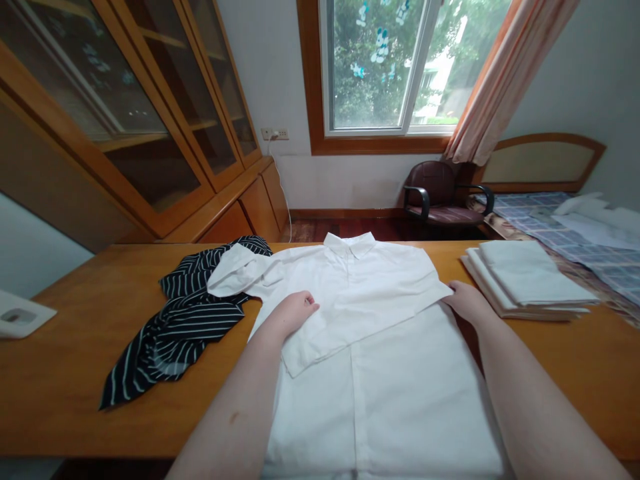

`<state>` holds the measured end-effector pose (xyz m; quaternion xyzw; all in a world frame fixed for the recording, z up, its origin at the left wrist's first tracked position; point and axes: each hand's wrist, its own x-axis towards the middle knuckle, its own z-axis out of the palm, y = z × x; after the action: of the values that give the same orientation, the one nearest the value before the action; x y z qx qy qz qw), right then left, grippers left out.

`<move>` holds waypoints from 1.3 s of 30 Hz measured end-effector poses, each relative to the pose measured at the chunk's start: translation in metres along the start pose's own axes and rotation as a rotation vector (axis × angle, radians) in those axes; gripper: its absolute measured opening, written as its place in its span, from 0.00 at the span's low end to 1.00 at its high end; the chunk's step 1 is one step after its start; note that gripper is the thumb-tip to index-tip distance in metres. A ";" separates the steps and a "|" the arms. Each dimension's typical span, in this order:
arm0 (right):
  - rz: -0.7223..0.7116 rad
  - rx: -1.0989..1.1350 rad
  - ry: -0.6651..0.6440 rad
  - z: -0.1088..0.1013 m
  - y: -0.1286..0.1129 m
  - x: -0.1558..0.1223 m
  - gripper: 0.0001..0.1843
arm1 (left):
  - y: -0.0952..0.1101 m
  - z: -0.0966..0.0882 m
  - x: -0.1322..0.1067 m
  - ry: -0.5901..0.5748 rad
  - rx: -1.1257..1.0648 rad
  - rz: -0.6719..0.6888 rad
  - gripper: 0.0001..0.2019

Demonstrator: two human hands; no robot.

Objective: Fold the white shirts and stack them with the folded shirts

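The left hand [299, 312] rests on the chest of a white shirt [400, 393], its fingers loosely curled; whether they grip any cloth, I cannot tell. The right hand [467, 303] has thumb and fingers drawn together, apparently pinching the shirt's edge just below the shoulder on the right.

The shirt lies front up on a wooden table [75, 380], its collar [349, 245] at the far edge. The right-side sleeve [345, 333] is laid slantwise across the front. The left-side sleeve [237, 270] sticks outward, its end over a black-and-white striped cloth [200, 327]. The body is spread long, not doubled up. The folding therefore looks barely begun: one sleeve is in, while the other sleeve and the body are not.

To the right, near the right hand, sits a neat stack of white cloth [530, 273]. Beyond the table are a glass-fronted cupboard [195, 200], a window [370, 87], a dark red chair [435, 190] and a bed [540, 220].
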<state>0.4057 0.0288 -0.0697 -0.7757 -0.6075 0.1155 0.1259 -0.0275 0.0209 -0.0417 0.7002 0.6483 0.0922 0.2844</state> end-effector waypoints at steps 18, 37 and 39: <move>-0.186 0.074 0.103 0.002 -0.008 -0.007 0.03 | 0.038 0.021 -0.024 0.003 0.134 0.582 0.14; -0.017 0.180 -0.007 0.011 -0.006 0.004 0.21 | 0.045 0.034 -0.024 -0.151 0.057 0.451 0.07; -0.025 0.144 -0.025 0.013 -0.006 0.004 0.20 | 0.047 0.032 -0.024 -0.173 0.043 0.441 0.06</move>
<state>0.3972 0.0348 -0.0802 -0.7556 -0.6088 0.1669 0.1751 0.0247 -0.0105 -0.0379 0.8361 0.4547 0.0781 0.2968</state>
